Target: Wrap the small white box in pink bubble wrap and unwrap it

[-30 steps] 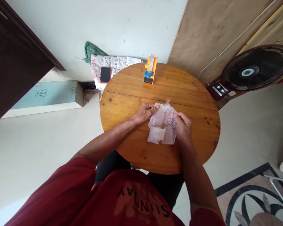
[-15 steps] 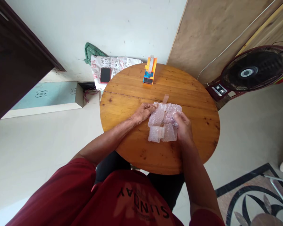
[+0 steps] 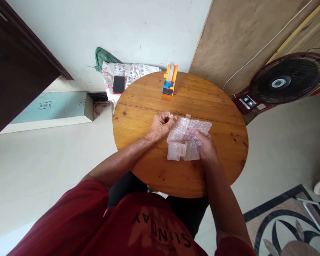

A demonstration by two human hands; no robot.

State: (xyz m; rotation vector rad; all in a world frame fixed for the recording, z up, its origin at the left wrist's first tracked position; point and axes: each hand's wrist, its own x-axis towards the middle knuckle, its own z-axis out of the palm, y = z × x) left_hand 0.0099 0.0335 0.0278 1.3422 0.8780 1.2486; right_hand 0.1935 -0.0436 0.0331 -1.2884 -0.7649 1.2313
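A folded bundle of clear bubble wrap point(image 3: 185, 137) lies on the round wooden table point(image 3: 149, 106), with a strip of tape sticking up at its far edge. My right hand point(image 3: 206, 145) rests on the wrap's right side, fingers curled and pressing it down. My left hand point(image 3: 161, 124) is just left of the bundle, fingers curled in a loose fist with the fingertips near the wrap's left edge; I cannot make out anything in it.
An orange tape dispenser point(image 3: 170, 80) stands at the table's far edge. Behind the table, a printed sack point(image 3: 130, 73) with a dark phone point(image 3: 119, 84) on it and a green bag lie by the wall. A floor fan point(image 3: 285, 80) stands at right.
The bubble wrap has been flattened and spread to the right. My left hand has let go of its left edge and curled up. My right hand shifted onto the wrap's top.
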